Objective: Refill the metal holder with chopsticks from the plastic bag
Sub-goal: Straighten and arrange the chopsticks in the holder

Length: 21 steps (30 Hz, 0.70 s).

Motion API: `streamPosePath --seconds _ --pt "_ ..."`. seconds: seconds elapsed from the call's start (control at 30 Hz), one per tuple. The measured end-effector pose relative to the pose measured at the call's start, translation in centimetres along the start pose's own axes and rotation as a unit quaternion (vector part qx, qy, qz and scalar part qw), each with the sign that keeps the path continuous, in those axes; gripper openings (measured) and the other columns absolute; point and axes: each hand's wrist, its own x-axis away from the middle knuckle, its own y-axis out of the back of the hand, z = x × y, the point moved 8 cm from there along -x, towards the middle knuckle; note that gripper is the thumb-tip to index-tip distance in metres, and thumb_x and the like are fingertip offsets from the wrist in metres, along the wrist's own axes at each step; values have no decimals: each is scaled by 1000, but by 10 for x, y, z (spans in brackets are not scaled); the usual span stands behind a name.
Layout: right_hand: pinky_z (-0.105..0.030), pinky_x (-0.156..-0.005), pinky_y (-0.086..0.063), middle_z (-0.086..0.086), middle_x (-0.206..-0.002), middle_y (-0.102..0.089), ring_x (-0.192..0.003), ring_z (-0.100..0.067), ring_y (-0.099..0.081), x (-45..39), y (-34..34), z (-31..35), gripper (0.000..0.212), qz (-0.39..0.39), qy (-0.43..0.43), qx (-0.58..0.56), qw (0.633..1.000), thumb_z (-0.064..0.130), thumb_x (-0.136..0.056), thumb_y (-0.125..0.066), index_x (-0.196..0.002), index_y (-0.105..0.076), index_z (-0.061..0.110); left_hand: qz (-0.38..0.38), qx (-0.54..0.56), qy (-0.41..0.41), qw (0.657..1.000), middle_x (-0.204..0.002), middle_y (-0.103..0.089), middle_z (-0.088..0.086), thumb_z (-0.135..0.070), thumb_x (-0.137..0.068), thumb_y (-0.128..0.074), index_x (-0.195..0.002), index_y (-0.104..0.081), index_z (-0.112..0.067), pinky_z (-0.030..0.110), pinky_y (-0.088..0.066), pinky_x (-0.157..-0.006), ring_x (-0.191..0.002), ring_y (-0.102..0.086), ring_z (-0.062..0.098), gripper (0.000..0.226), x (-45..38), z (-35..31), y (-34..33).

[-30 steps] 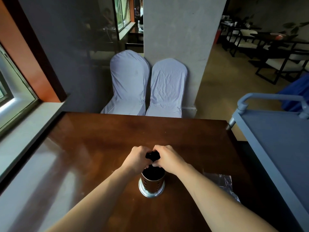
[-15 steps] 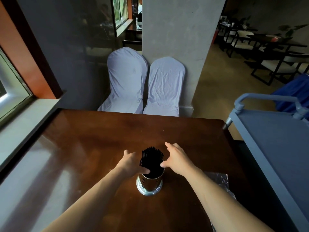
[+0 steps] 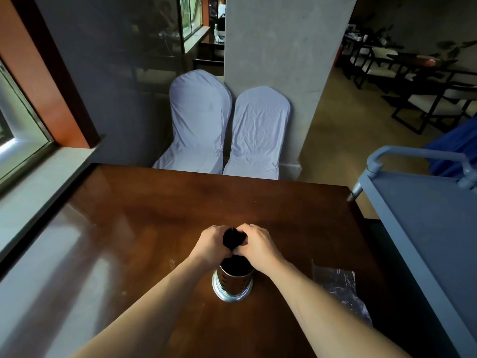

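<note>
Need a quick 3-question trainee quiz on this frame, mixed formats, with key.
1. True or false: both hands are closed around the chopsticks.
2. Where does the plastic bag lie relative to the metal holder? A) on the person's right B) on the person's left C) under it
3. Fill in: the holder stands ____ on the table.

Key: 1 true, the left hand and right hand grip the bundle above the holder. 2 A. 3 upright.

Both hands (image 3: 233, 245) around chopsticks (image 3: 234, 237)
</note>
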Motion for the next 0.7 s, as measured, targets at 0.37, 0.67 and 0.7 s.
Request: streamPosePath --seconds 0.37,0.67,0.7 --pt "-27 -55 -51 4 -78 -66 -67 -16 -67 -9 21 15 16 37 28 38 998 11 -78 -72 -90 -71 21 88 -58 65 992 -95 -70 12 -6 -70 -79 -99 -68 -1 29 -48 -64 -89 -68 30 32 -13 -8 5" --pt "-34 -88 -55 4 -125 -58 -105 -16 -60 -7 34 0 53 -12 25 12 1000 21 -85 -79 -133 -57 22 42 -47 20 998 -131 -52 11 -2 -70 -79 -149 -38 -17 28 -50 -88 -114 -58 28 90 -13 0 6" --pt "-33 -88 -55 5 -126 -56 -103 -15 -61 -5 39 -4 56 -24 22 3 999 21 -85 -79 -135 -56 23 37 -41 20 998 -131 -50 11 -3 -71 -80 -151 -35 -20 25 -49 -84 -107 -58 26 93 -12 2 8"
